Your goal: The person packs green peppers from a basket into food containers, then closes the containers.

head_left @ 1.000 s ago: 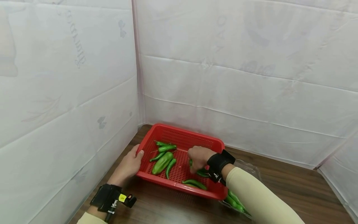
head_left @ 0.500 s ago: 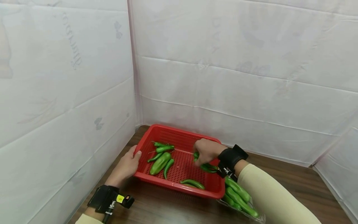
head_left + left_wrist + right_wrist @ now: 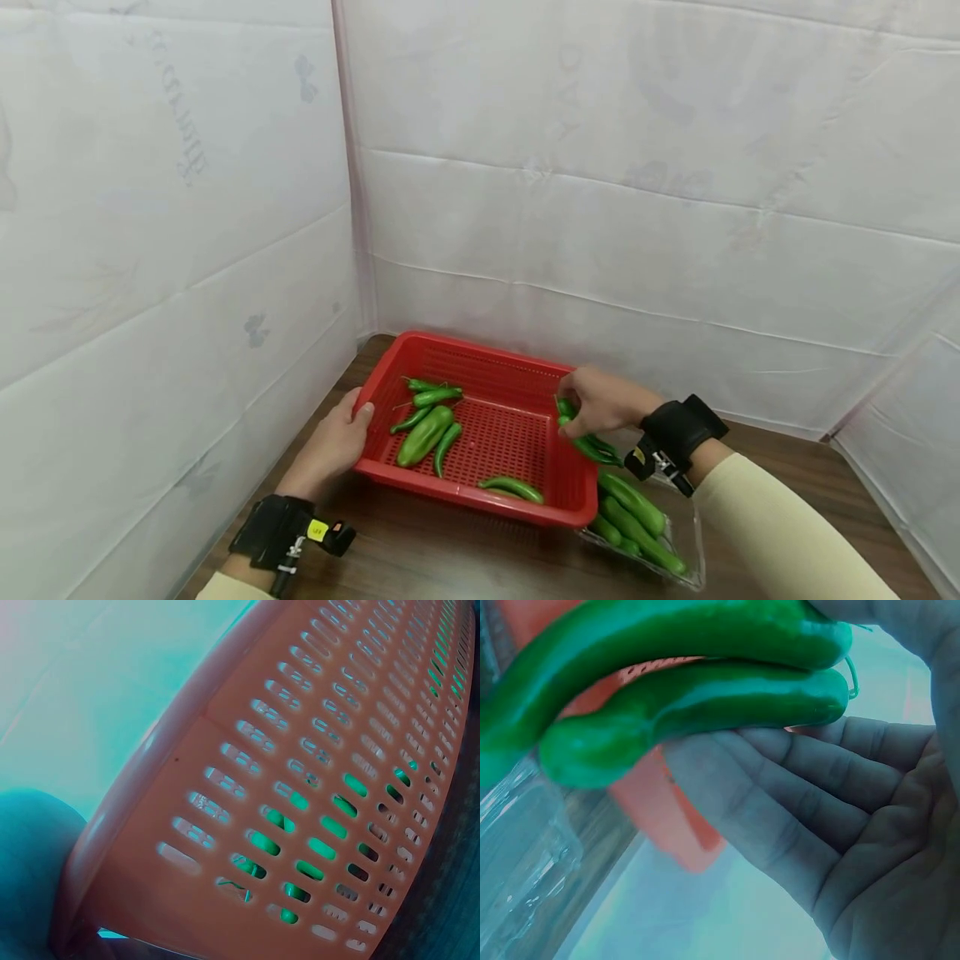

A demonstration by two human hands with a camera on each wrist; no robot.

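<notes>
Right hand pinches two peppers over the basket's right rim, mid-carry toward the clear tray just right of the basket; next, lower and let go there. Left hand holds the basket's left rim, thumb hooked over

Everything sits around your basket

Loose peppers lie in its left half, one pepper by its front wall, and the clear tray sits just right of it.
</notes>
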